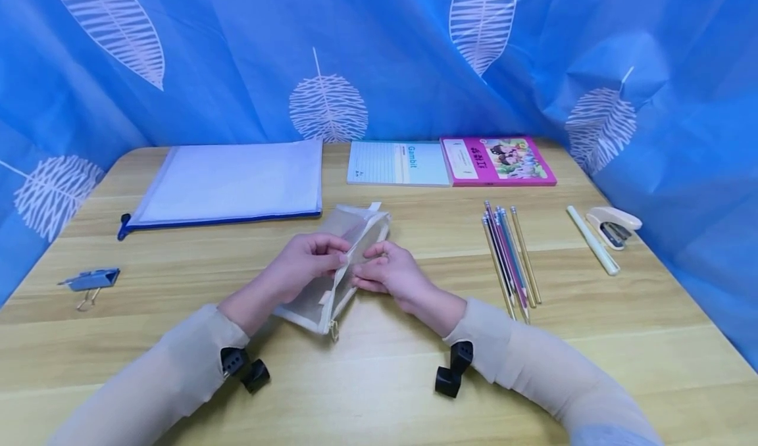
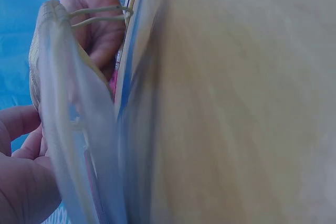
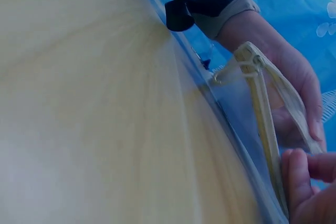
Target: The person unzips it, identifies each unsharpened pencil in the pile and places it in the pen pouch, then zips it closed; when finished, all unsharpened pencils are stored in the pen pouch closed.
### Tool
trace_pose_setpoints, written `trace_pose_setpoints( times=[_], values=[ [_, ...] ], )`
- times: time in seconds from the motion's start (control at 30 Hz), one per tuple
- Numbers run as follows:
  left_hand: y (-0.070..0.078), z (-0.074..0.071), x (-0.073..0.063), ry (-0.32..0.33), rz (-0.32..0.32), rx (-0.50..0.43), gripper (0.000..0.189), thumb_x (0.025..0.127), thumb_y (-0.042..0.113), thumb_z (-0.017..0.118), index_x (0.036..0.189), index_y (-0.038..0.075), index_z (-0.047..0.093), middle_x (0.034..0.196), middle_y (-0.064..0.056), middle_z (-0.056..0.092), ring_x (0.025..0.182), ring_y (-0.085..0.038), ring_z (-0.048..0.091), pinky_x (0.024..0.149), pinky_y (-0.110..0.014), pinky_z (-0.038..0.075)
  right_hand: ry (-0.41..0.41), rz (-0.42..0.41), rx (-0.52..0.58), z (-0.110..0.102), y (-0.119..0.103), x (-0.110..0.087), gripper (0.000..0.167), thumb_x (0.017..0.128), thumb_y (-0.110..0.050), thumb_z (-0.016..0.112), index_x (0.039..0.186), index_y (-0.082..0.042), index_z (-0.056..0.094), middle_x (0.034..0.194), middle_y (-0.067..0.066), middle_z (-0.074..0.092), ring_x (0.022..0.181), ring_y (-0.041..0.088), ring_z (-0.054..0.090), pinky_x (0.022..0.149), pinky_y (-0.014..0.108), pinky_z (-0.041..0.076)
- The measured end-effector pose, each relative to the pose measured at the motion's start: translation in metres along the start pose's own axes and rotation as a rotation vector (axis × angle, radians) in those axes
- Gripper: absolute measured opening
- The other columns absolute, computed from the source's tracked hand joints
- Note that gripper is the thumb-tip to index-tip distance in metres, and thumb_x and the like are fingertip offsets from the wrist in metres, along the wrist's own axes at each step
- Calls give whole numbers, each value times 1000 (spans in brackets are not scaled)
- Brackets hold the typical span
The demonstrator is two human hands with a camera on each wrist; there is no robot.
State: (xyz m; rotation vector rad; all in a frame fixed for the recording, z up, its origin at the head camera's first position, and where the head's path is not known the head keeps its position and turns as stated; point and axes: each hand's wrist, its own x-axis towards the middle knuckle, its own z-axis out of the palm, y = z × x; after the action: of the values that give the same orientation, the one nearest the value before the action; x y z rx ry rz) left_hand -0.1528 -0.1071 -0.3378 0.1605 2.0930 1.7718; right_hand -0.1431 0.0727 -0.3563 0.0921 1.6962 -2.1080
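Observation:
A pale, see-through mesh zip pouch lies slanted mid-table, its zip mouth spread apart. My left hand pinches the left edge of the mouth between thumb and fingers. The opposite edge is pinched by my right hand. Near me, at the pouch's lower end, hangs the zip pull. In the left wrist view the pouch stands between both hands. The right wrist view shows its zip edges parted in a V. Whether the pouch holds anything cannot be made out.
Several pencils lie right of my right hand, then a light green pen and a white stapler. A notebook and pink book lie behind. Leftward are a blue-edged document bag and a blue binder clip.

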Motion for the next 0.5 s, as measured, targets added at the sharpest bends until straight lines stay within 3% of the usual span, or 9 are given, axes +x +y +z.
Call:
trace_pose_setpoints(
  times=[0.2,0.5],
  values=[
    [-1,-4,-1,12,14,-26,30,85,3,62,112,-9,58,83,2,60,72,-8,55,65,-21,50,-8,-84,-45,-34,-16,-12,15,85,10,55,95,1,48,73,3,63,65,11,65,65,23,55],
    [-2,-10,-3,7,13,-17,29,86,2,60,112,-10,57,81,4,60,70,-8,54,65,-22,50,101,-210,-247,-120,-52,-36,11,86,7,54,92,-2,52,75,-1,63,68,8,64,65,22,55]
  ],
)
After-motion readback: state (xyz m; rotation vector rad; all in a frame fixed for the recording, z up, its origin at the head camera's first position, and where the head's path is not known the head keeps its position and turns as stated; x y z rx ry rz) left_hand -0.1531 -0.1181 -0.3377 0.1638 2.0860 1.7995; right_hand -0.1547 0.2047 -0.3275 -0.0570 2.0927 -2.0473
